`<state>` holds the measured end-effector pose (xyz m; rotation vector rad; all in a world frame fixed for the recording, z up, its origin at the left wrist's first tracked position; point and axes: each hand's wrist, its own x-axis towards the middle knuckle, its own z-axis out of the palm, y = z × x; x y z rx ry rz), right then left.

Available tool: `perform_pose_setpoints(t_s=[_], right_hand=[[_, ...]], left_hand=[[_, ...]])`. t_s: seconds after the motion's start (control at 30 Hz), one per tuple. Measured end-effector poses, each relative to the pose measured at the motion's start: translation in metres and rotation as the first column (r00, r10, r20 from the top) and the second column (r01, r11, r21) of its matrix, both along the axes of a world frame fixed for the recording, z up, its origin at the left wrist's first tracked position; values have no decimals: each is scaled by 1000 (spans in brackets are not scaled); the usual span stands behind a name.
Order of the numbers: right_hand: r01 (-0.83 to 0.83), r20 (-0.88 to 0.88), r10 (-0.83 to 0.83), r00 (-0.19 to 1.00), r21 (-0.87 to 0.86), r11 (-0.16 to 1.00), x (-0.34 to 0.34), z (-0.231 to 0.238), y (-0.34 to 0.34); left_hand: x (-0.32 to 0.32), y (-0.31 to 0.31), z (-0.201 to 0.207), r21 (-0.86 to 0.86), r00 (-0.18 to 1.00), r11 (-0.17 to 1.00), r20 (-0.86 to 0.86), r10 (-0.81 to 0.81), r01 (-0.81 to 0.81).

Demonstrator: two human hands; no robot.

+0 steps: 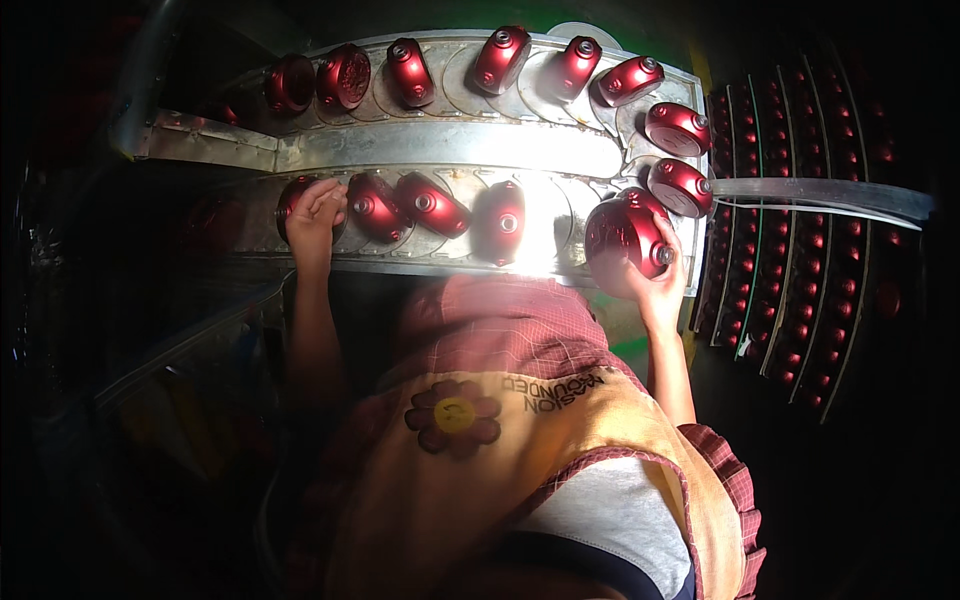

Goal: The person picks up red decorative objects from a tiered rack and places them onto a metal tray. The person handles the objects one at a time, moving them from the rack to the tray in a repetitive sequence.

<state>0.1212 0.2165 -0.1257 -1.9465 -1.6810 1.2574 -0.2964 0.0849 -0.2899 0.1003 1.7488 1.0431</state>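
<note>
My right hand (655, 275) is wrapped round a glossy, dark red, round bottle (622, 238) with a short neck, at the near right end of a metal conveyor. Another red bottle (681, 187) lies just beyond it. At the near left, my left hand (318, 212) has its fingers curled together in front of a shaded red bottle (290, 205); whether they grip anything is hidden. Between my hands, tilted red bottles (378, 207), (433, 204) and an upright-looking red bottle (499, 222) rest on the near lane.
The conveyor (450, 150) loops round a raised metal strip, with several red bottles (409, 73) along its far lane. A pale curved bar (825, 195) juts out to the right. Beyond it, racks (790, 230) hold rows of small red pieces. Deep shadow covers the left side.
</note>
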Motion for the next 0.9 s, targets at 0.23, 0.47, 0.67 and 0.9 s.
perform_pose_setpoints(t_s=[0.23,0.47,0.67,0.9], right_hand=[[-40,172,27,985,75,996,31,-104,-10],[-84,290,47,956,117,990,113,-136,-28],[-24,458,-95,884,249,968,167,-102,6],[-174,218,130,967,197,965,127,-94,18]], left_hand=[[108,29,-12,-67,684,752,-371,-628,655],[180,43,-32,-26,625,681,-375,-685,731],[246,85,-52,171,369,331,-312,-875,928],[246,81,-39,340,658,569,-477,-582,749]])
